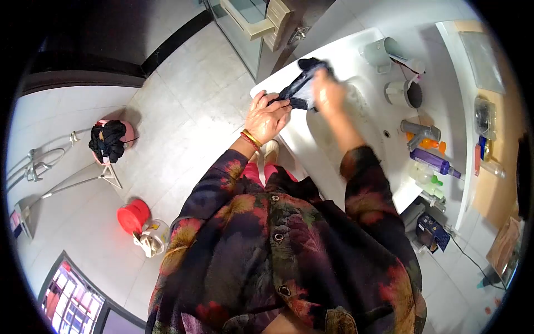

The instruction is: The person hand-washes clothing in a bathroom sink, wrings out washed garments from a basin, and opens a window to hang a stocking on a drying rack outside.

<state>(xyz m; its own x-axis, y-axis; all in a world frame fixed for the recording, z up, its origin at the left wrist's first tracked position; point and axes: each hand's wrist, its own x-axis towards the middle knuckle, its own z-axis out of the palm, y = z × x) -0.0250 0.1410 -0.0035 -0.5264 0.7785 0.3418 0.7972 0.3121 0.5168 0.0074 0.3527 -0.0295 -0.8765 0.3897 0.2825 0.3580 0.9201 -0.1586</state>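
Note:
A dark garment or cloth [295, 86] with a pale inner patch lies bunched on the left rim of the white washbasin [356, 47]. My left hand [268, 117], wet and wearing a yellow and a red bracelet, is closed on the near edge of the cloth. Over the cloth's right side is my right hand [329, 96], touching it; motion smears its fingers, so their grip cannot be made out. Suds or whitish water lie in the bowl below.
Behind the basin stand a grey-white mug [380, 54], a white cup [401, 93], a grey faucet [423, 133] and a purple bottle [431, 160]. A wooden shelf [492, 72] runs along the right. On the left floor are a red bucket [133, 216] and a pink bin [129, 133] holding dark clothes.

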